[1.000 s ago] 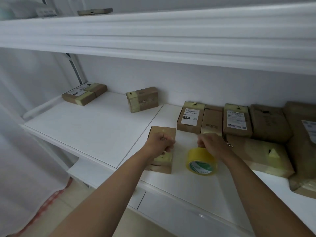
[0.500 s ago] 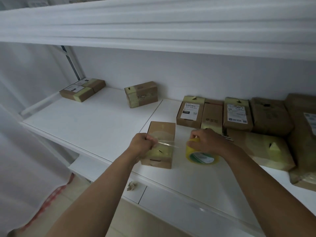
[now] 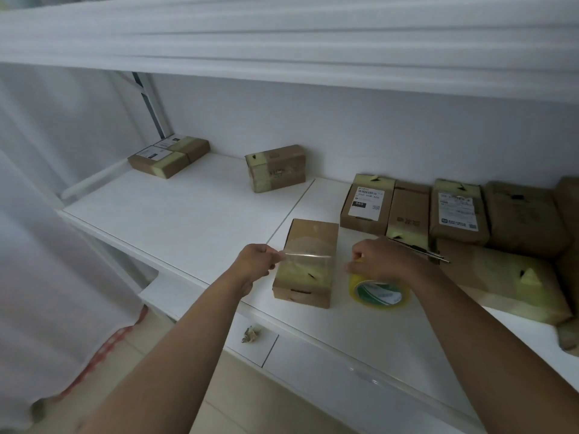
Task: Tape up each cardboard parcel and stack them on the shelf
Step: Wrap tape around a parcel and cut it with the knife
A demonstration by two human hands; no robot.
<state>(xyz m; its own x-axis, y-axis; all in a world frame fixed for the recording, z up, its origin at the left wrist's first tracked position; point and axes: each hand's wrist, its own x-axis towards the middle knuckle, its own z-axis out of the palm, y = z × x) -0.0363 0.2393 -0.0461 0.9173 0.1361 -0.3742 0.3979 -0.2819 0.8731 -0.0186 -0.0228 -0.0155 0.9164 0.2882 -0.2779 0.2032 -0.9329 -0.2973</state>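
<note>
A small cardboard parcel (image 3: 308, 245) lies near the front edge of the white shelf (image 3: 188, 214), with yellowish tape over its near end. My left hand (image 3: 255, 261) pinches the free end of a clear tape strip (image 3: 305, 255), stretched across above the parcel. My right hand (image 3: 380, 258) grips the yellow tape roll (image 3: 377, 292) just right of the parcel, with thin scissors (image 3: 423, 250) sticking out from it to the right.
Several taped parcels (image 3: 454, 211) crowd the shelf's back right. One box (image 3: 275, 167) stands at the back centre and two flat ones (image 3: 169, 155) at the back left. An upper shelf (image 3: 282, 42) overhangs. A crumpled scrap (image 3: 250, 335) lies on the ledge below. A white curtain (image 3: 47, 245) hangs at the left.
My left hand has moved left, away from the roll, drawing the tape strip out longer across the parcel. My right hand still holds the roll beside the parcel.
</note>
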